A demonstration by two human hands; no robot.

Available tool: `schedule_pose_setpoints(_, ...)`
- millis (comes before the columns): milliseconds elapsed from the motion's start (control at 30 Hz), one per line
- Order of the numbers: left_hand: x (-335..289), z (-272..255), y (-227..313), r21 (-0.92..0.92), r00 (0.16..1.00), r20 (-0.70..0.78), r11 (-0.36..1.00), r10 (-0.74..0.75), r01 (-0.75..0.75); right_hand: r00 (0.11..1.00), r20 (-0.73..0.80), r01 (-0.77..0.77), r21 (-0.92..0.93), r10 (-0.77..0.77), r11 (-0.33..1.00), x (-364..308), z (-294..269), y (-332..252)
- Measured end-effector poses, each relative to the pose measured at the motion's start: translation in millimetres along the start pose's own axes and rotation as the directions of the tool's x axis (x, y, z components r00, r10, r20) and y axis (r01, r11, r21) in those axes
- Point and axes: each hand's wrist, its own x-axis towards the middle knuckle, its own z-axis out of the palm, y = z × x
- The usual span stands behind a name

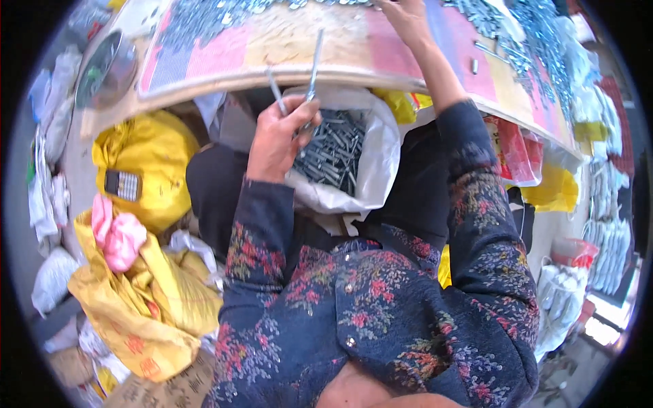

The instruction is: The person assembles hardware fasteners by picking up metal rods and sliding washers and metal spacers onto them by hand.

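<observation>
Left hand [275, 139] closed around two long metal bolts [314, 64] above one white bag [371, 163] (bolts inside, uncountable); right hand [407, 20] on table [354, 51], grip unclear.

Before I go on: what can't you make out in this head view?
- Right hand: fingertips cut off by the top edge of the picture.
- Left hand: its own fingers hide how many metal rods it grips.
- White bag of bolts: depth hidden by its folds.
- Metal parts on the table: too small, blurred at the rim.
</observation>
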Motion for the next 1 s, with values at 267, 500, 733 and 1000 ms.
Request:
schedule_pose_setpoints(267,-9.1,-6.1,-1.8,-0.079,0.997,0.054,0.995,0.06,-0.056,0.954,0.299,-0.157,0.453,0.016,0.878,-82.3,19.8,-70.0)
schedule_pose_setpoints(500,-13.1,-15.5,-3.1,-0.161,0.988,0.121,0.984,0.096,-0.076,0.871,0.482,-0.193,0.512,-0.093,0.837,-70.0,2.0,-86.5)
schedule_pose_setpoints(733,-9.8,-17.0,2.8,-0.185,0.971,-0.109,0.955,0.214,-0.232,0.918,0.319,0.255,-0.016,-0.237,0.967,-121.8,33.9,-128.2)
schedule_pose_setpoints(1000,-8.7,-15.9,6.7,-0.236,0.941,-0.174,0.915,0.291,-0.327,0.954,-0.143,0.275,0.064,-0.264,0.959,-139.3,69.9,-131.3)
